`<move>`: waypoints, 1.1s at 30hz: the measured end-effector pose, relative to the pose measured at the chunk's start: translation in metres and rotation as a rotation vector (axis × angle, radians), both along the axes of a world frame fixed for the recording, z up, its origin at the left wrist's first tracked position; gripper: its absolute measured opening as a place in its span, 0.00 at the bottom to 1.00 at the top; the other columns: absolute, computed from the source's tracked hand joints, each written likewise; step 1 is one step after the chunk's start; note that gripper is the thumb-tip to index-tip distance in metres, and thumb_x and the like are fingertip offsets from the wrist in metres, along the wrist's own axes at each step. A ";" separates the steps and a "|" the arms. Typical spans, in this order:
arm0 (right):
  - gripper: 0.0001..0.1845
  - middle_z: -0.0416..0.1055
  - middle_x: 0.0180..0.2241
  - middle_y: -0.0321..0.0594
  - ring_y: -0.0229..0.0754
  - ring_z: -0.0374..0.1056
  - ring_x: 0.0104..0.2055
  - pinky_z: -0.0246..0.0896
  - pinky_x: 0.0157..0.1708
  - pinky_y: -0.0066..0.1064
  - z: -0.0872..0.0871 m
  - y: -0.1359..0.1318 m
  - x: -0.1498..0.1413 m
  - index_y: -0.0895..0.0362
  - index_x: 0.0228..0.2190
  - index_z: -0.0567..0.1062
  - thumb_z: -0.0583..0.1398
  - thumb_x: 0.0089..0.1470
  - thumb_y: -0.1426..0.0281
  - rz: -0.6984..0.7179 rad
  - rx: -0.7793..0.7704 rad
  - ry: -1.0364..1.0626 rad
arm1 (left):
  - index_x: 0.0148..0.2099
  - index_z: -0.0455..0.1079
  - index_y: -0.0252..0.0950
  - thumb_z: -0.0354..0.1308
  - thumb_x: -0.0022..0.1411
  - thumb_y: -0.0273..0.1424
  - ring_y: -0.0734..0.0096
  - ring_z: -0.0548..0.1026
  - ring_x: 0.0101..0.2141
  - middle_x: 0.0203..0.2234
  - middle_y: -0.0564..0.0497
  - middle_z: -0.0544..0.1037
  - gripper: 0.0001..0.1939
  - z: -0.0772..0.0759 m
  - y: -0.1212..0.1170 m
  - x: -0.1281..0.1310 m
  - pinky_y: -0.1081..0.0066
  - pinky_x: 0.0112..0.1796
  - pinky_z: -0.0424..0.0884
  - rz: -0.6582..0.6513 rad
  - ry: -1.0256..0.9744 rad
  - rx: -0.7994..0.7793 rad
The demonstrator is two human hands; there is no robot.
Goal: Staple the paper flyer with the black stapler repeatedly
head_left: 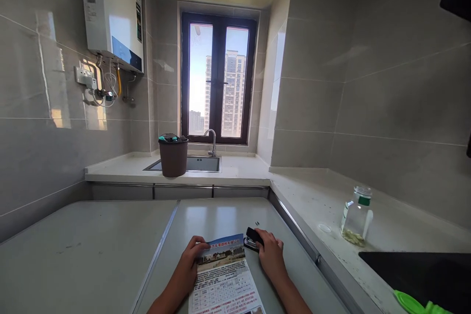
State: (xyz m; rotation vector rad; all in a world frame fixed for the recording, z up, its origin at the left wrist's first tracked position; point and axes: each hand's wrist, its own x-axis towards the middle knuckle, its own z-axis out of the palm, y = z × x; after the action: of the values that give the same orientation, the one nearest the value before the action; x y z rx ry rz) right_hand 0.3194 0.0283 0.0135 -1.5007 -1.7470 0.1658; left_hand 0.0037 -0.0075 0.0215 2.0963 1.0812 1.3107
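A printed flyer point(224, 274) with a photo strip and red lettering lies on the white table in front of me. My left hand point(192, 262) grips its upper left edge, thumb on top. My right hand point(271, 251) is wrapped round a black stapler point(251, 239) at the flyer's upper right corner. The stapler's jaws point left, at the paper's edge; whether the corner sits between them is hard to make out. Several tiny dark bits point(257, 223) lie on the table just beyond the stapler.
The white folding table point(110, 240) has a seam left of my hands. Behind it, a brown bucket point(173, 158) stands at the sink point(204, 164). On the right counter are a glass jar point(356, 218), a clear lid point(325, 228), a black cooktop point(423, 274) and a green object point(410, 301).
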 end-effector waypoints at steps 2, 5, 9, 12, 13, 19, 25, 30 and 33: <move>0.26 0.74 0.54 0.45 0.55 0.67 0.57 0.49 0.56 0.51 -0.001 0.001 -0.001 0.50 0.52 0.75 0.53 0.54 0.79 0.006 0.001 -0.021 | 0.48 0.77 0.37 0.47 0.53 0.16 0.61 0.75 0.45 0.45 0.42 0.71 0.26 0.006 -0.002 0.000 0.66 0.46 0.73 0.007 -0.048 0.004; 0.24 0.74 0.54 0.46 0.54 0.67 0.58 0.50 0.57 0.49 0.002 0.000 -0.002 0.52 0.52 0.74 0.51 0.57 0.76 0.024 -0.015 -0.027 | 0.47 0.77 0.36 0.47 0.55 0.18 0.62 0.75 0.46 0.46 0.42 0.71 0.24 0.009 -0.003 0.001 0.65 0.48 0.74 0.032 -0.081 0.000; 0.19 0.74 0.53 0.45 0.52 0.67 0.57 0.53 0.55 0.45 0.013 -0.010 -0.006 0.52 0.49 0.75 0.50 0.62 0.70 0.102 -0.042 -0.017 | 0.50 0.76 0.36 0.49 0.62 0.23 0.63 0.74 0.50 0.49 0.41 0.69 0.19 0.005 -0.001 -0.001 0.66 0.50 0.74 0.052 -0.134 -0.009; 0.16 0.76 0.48 0.44 0.51 0.68 0.53 0.54 0.51 0.42 0.022 -0.019 -0.009 0.51 0.44 0.76 0.50 0.65 0.66 0.179 -0.041 -0.029 | 0.54 0.74 0.38 0.48 0.65 0.26 0.63 0.73 0.53 0.51 0.41 0.68 0.19 0.001 0.002 -0.004 0.65 0.52 0.73 0.051 -0.133 -0.003; 0.15 0.76 0.46 0.43 0.50 0.69 0.52 0.54 0.50 0.41 0.024 -0.021 -0.010 0.51 0.43 0.76 0.50 0.66 0.65 0.198 -0.036 -0.036 | 0.55 0.73 0.39 0.47 0.65 0.25 0.63 0.73 0.54 0.52 0.41 0.68 0.20 -0.001 0.003 -0.005 0.64 0.53 0.73 0.051 -0.114 0.000; 0.09 0.75 0.39 0.38 0.47 0.69 0.44 0.55 0.48 0.38 0.031 -0.029 -0.012 0.51 0.36 0.75 0.58 0.63 0.61 0.249 -0.021 -0.089 | 0.61 0.69 0.43 0.47 0.65 0.22 0.55 0.66 0.61 0.63 0.41 0.63 0.25 -0.025 0.011 -0.008 0.54 0.58 0.69 0.126 0.148 0.012; 0.07 0.75 0.39 0.36 0.45 0.69 0.43 0.56 0.48 0.36 0.035 -0.033 -0.014 0.52 0.36 0.76 0.59 0.63 0.63 0.329 -0.021 -0.062 | 0.52 0.76 0.46 0.52 0.63 0.20 0.48 0.66 0.60 0.62 0.44 0.66 0.22 -0.024 0.006 -0.001 0.45 0.57 0.66 0.291 0.481 0.054; 0.07 0.75 0.39 0.37 0.45 0.69 0.44 0.57 0.49 0.35 0.039 -0.037 -0.015 0.52 0.37 0.77 0.60 0.63 0.63 0.382 -0.033 -0.051 | 0.55 0.74 0.51 0.62 0.63 0.33 0.49 0.69 0.58 0.58 0.46 0.73 0.18 -0.012 -0.010 0.004 0.46 0.59 0.64 0.090 0.581 0.006; 0.07 0.75 0.40 0.37 0.45 0.69 0.44 0.57 0.48 0.34 0.039 -0.037 -0.015 0.52 0.38 0.77 0.60 0.63 0.63 0.418 -0.035 -0.045 | 0.62 0.69 0.49 0.63 0.62 0.38 0.43 0.65 0.62 0.62 0.44 0.69 0.26 -0.017 -0.009 0.004 0.39 0.62 0.57 0.126 0.615 -0.019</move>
State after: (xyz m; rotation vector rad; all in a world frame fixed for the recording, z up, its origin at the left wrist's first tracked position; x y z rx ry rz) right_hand 0.3043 -0.0092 0.0521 -1.1523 -2.0860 0.3793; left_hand 0.0075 -0.0166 0.0046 2.5236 1.4740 0.6965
